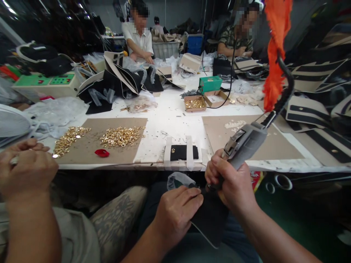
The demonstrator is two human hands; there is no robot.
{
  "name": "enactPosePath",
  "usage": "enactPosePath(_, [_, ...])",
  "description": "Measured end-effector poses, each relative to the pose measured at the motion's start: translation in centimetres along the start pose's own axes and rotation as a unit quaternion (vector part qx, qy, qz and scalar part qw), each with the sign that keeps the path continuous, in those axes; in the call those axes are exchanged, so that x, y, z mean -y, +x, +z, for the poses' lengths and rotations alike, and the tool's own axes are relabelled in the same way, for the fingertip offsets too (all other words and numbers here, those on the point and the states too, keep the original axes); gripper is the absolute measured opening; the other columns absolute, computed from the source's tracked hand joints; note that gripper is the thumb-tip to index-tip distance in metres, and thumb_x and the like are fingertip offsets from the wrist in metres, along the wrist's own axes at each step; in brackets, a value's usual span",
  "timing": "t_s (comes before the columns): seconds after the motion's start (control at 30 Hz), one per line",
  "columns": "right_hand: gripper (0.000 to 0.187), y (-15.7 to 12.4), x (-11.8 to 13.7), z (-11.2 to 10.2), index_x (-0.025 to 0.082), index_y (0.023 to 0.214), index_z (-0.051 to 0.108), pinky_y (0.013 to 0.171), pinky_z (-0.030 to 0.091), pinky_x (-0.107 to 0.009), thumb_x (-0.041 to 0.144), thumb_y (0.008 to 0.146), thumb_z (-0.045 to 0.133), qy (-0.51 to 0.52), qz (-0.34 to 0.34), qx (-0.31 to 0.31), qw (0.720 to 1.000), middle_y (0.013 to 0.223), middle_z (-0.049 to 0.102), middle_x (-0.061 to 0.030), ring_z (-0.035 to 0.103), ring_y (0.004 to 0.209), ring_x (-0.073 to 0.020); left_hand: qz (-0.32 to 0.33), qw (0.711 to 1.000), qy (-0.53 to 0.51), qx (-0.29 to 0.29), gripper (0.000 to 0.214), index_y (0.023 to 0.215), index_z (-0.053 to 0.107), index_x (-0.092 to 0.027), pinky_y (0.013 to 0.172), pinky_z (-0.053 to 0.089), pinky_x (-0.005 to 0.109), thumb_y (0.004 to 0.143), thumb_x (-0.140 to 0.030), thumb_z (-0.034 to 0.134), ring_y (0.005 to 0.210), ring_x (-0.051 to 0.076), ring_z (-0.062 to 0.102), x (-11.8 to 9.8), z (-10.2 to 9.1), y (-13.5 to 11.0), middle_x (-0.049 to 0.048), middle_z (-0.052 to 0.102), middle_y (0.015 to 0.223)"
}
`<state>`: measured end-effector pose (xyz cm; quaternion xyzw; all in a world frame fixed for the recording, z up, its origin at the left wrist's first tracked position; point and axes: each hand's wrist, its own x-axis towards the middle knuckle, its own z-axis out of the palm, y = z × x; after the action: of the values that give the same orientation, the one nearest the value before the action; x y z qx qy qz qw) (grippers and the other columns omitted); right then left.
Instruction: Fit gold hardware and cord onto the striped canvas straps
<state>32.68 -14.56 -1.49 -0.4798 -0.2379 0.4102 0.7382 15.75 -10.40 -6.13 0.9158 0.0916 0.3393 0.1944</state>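
Observation:
My right hand (233, 179) is wrapped round a grey pneumatic screwdriver (246, 140) with a lever on its side. A black hose (286, 86) rises from its back end. Its lower tip points down at a flat black bag piece (212, 219) with a pale edge, over my lap; whether the tip touches it I cannot tell. My left hand (178, 208) grips the upper edge of this piece, fingers pressed together close to the tip. Beside those fingers sticks up a loop wrapped in clear plastic (181, 179).
On the white table (170, 128) lie piles of gold metal fittings (120, 136), a red item (102, 153) and a taped black piece (182, 152). Boxes of small parts (194, 103) stand farther back. A co-worker's hands (29, 164) are close on the left. Orange cloth (275, 54) hangs round the hose.

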Motion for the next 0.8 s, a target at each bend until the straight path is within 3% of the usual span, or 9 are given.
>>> enactPosePath(0.17, [0.033,-0.1,-0.5,-0.4,0.021,0.071,0.054,0.047,0.041,-0.025,0.038,0.087,0.076,-0.068,0.023,0.027,0.997,0.051,0.048,0.0067,0.045,0.044,-0.0099,-0.005,1.000,-0.001,-0.001,0.027,0.110,0.070,-0.014,0.071,0.060,0.031,0.089,-0.004,0.056,0.083,0.019,0.072,0.0,-0.3,0.4,0.0110,0.078,0.107])
enactPosePath(0.27, [0.035,0.1,0.1,-0.2,0.021,0.070,0.051,0.045,0.038,-0.024,0.038,0.086,0.077,-0.004,0.043,0.036,0.998,0.053,0.045,0.0078,0.041,0.043,-0.0082,-0.008,1.000,-0.026,-0.008,0.029,0.112,0.068,-0.012,0.077,0.061,0.034,0.087,-0.002,0.057,0.089,0.021,0.073,0.0,-0.4,0.7,0.0123,0.077,0.110])
enactPosePath(0.37, [0.035,0.4,0.8,0.2,0.022,0.071,0.050,0.043,0.038,-0.023,0.038,0.084,0.078,0.064,-0.001,-0.009,0.998,0.056,0.043,0.0088,0.037,0.042,-0.0072,-0.004,1.000,-0.020,-0.015,0.032,0.112,0.068,-0.010,0.079,0.061,0.035,0.085,0.001,0.056,0.092,0.023,0.073,-0.1,-0.4,0.7,0.0134,0.077,0.110])
enactPosePath(0.53, [0.031,0.8,2.1,-0.1,0.022,0.074,0.051,0.047,0.040,-0.023,0.032,0.083,0.078,0.078,-0.077,-0.053,0.993,0.059,0.043,0.0086,0.040,0.045,-0.0075,-0.011,1.000,-0.027,-0.008,0.027,0.112,0.068,-0.011,0.076,0.060,0.033,0.089,-0.002,0.057,0.088,0.022,0.073,-0.2,-0.5,0.3,0.0130,0.077,0.109])
enactPosePath(0.67, [0.034,1.5,3.3,-2.5,0.022,0.076,0.050,0.051,0.042,-0.022,0.034,0.079,0.081,0.082,-0.108,-0.099,0.986,0.060,0.043,0.0091,0.040,0.048,-0.0075,-0.016,0.999,-0.034,-0.022,0.022,0.113,0.068,-0.011,0.079,0.060,0.035,0.093,-0.008,0.060,0.093,0.023,0.073,0.0,-0.6,-0.4,0.0149,0.076,0.111])
enactPosePath(0.8, [0.031,1.8,2.9,-7.5,0.022,0.083,0.058,0.061,0.048,-0.026,0.040,0.079,0.082,-0.053,-0.131,-0.158,0.977,0.064,0.053,0.0062,0.051,0.057,-0.0116,-0.029,0.997,-0.055,-0.042,0.029,0.117,0.071,-0.013,0.083,0.060,0.035,0.090,-0.005,0.063,0.098,0.023,0.073,0.2,-0.8,-1.1,0.0145,0.076,0.114])
